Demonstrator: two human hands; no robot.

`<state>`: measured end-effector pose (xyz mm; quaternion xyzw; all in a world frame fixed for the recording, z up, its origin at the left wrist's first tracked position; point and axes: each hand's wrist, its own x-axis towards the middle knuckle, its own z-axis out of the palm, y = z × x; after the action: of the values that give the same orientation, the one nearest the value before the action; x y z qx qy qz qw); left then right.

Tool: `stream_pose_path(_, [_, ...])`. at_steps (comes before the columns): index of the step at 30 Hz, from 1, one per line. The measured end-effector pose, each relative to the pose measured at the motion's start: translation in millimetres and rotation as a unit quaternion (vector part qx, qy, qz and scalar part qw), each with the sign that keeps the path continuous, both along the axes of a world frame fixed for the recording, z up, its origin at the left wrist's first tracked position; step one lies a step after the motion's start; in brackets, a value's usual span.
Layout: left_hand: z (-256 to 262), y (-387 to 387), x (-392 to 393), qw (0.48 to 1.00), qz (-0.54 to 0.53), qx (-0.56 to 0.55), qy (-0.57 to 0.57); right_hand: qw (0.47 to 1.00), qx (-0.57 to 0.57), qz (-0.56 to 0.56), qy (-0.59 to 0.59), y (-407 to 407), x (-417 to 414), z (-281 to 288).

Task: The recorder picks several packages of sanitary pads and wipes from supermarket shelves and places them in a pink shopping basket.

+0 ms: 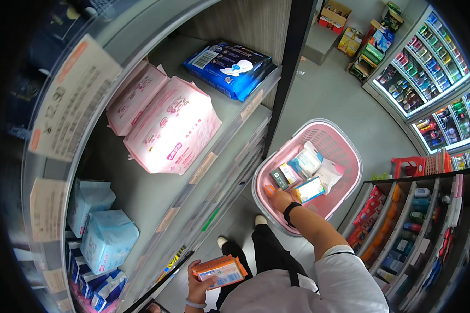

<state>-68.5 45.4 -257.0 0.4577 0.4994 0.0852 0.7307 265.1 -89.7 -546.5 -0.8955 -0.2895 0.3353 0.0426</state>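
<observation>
My left hand [199, 283] holds an orange plastic-wrapped packet [220, 270] with a pale printed panel, low in front of me beside the shelf. My right hand [281, 200], with a black wristband, reaches inside a pink plastic basket [346, 184]. At its fingers lies a small orange item [270, 190], partly hidden; the grip on it is unclear. In the basket are a dark green box [279, 178], a small pink-and-yellow packet [289, 172], a white-and-blue pouch [306, 159], a white-and-pink pouch [329, 175] and a yellow-edged packet [310, 189].
On my left stands a shelf [149, 199] with pink packs [176, 127], a blue sanitary pad pack [231, 68] and light blue packs [109, 242]. Shelving with bottles [411, 217] is at right. Behind are lit drink coolers [427, 62], cardboard boxes [335, 15] and a red stool [409, 167].
</observation>
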Motion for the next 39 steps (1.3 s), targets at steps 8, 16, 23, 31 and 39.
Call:
stream_pose_path(8, [-3.5, 22.3, 45.8, 0.999, -0.048, -0.002, -0.012, 0.994, -0.031, 0.108, -0.012, -14.0, 12.6, 1.2])
stream_pose_path(16, [-9.4, 33.9, 99.3, 0.982, -0.174, 0.04, -0.063, 0.962, 0.218, 0.055, 0.157, 13.7, 11.2, 243.2])
stream_pose_path(23, [-13.1, 14.7, 147.0, 0.931, -0.333, 0.009, -0.152, 0.905, 0.316, 0.165, 0.231, -13.6, -50.5, 286.0])
stream_pose_path(31, [-30.0, 19.7, 143.8, 0.923, -0.334, 0.174, -0.077, 0.972, 0.193, -0.05, 0.122, -24.1, -8.6, 278.1])
stream_pose_path(39, [-49.0, 41.7, 57.4, 0.984, -0.168, 0.063, -0.01, 0.989, -0.046, -0.008, -0.144, 21.7, 24.8, 171.7])
